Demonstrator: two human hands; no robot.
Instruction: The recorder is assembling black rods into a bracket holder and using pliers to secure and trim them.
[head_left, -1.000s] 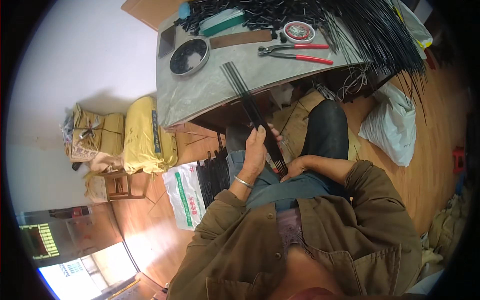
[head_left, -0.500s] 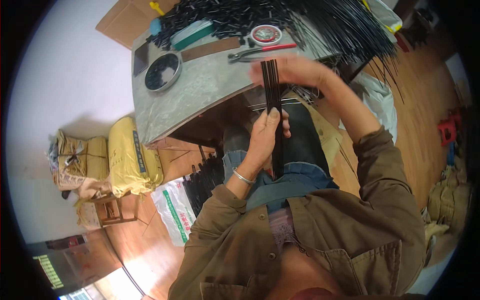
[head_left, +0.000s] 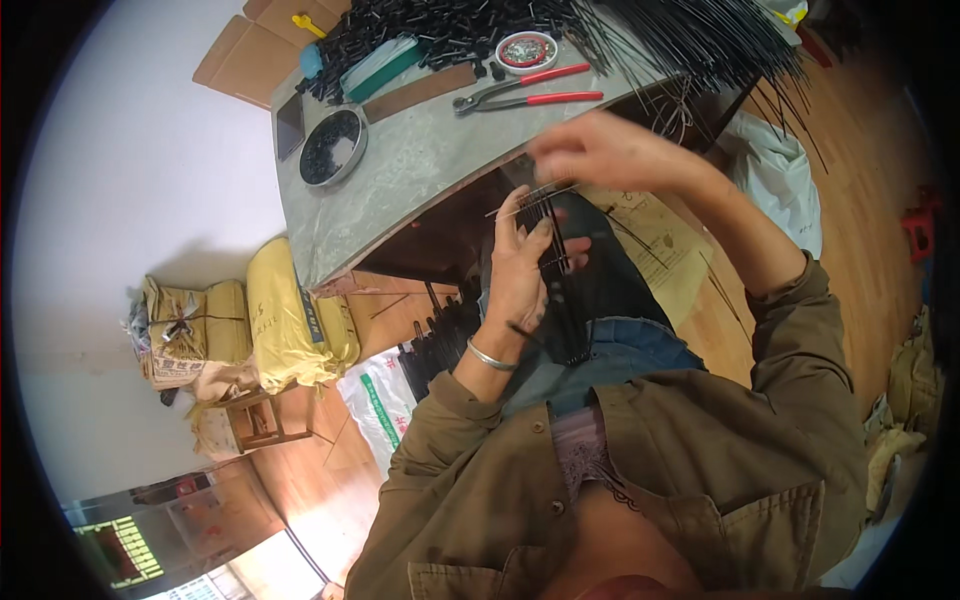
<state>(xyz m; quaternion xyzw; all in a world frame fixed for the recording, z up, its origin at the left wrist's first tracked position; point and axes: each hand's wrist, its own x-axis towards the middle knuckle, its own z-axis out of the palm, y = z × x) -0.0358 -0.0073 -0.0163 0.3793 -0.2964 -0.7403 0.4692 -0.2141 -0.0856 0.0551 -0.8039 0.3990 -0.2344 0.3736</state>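
Observation:
My left hand (head_left: 522, 260) is wrapped round a bundle of slim black strips (head_left: 568, 300), which stands over my lap with its lower end against my thighs. Across the top of this bundle lies a thin wire-like piece (head_left: 528, 198), close to my left fingertips. Just above it is my right hand (head_left: 605, 150), its fingers curled together and partly smeared by motion; what they hold, if anything, I cannot make out. A pair of red-handled pincers (head_left: 530, 90) rests on the grey table (head_left: 400, 170) beyond my hands.
On the table are a round dish of small dark pieces (head_left: 330, 148), a white bowl (head_left: 526, 52), a green box (head_left: 383, 70), a brown flat bar (head_left: 420, 92) and a heap of black rods (head_left: 690, 40). Yellow sacks (head_left: 285, 320) stand at left, a white bag (head_left: 770, 170) at right.
My right hand has come to the bundle's top and curled its fingers. The bundle has dropped lower and its strips look spread. A thin wire-like piece now shows across it.

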